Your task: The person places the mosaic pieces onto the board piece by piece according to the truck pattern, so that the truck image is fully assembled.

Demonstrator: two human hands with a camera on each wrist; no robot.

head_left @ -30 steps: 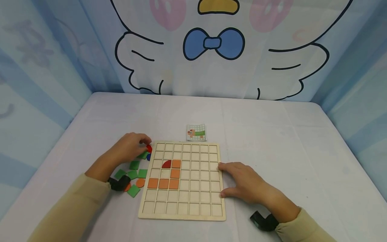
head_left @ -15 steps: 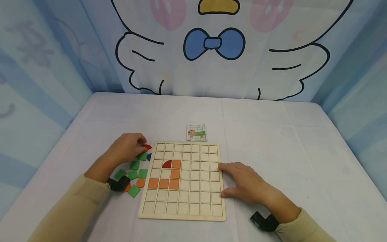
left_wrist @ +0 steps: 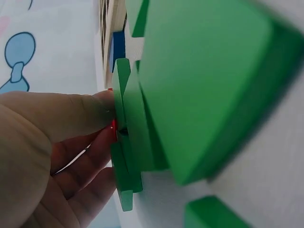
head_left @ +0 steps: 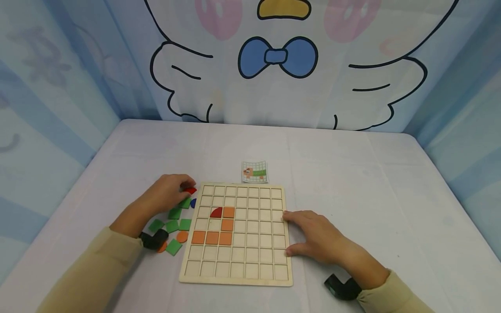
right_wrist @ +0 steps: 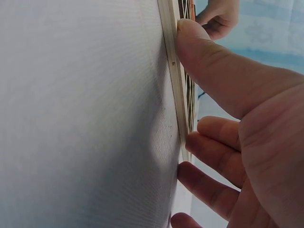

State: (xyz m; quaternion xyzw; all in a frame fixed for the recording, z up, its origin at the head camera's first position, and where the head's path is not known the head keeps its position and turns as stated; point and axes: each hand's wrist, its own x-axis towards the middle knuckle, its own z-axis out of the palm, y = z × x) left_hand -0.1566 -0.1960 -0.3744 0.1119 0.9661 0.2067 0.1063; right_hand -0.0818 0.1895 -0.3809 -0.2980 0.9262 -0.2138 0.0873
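At the far left corner of the wooden grid board [head_left: 260,253], my left hand [head_left: 166,191] pinches a red curved-edged piece [head_left: 190,190] between thumb and fingers, beside a pile of green square tiles [left_wrist: 199,90]. Much of the red piece is hidden by the fingers. A blue piece [head_left: 193,203] lies close by against the board. My right hand [head_left: 318,234] rests its thumb and fingertips on the board's right edge, fingers extended. Set in the grid are a dark red quarter circle [head_left: 216,212] and several orange squares [head_left: 212,238].
A small picture card [head_left: 254,172] with a gridded animal pattern lies behind the board. Left of the board are more loose green tiles [head_left: 174,247] and orange round pieces [head_left: 182,236]. A patterned cloth backdrop [head_left: 278,95] stands behind the table.
My left hand shifts slightly left and then back right, and the red piece turns a little under its fingers. My right hand and the board stay put.
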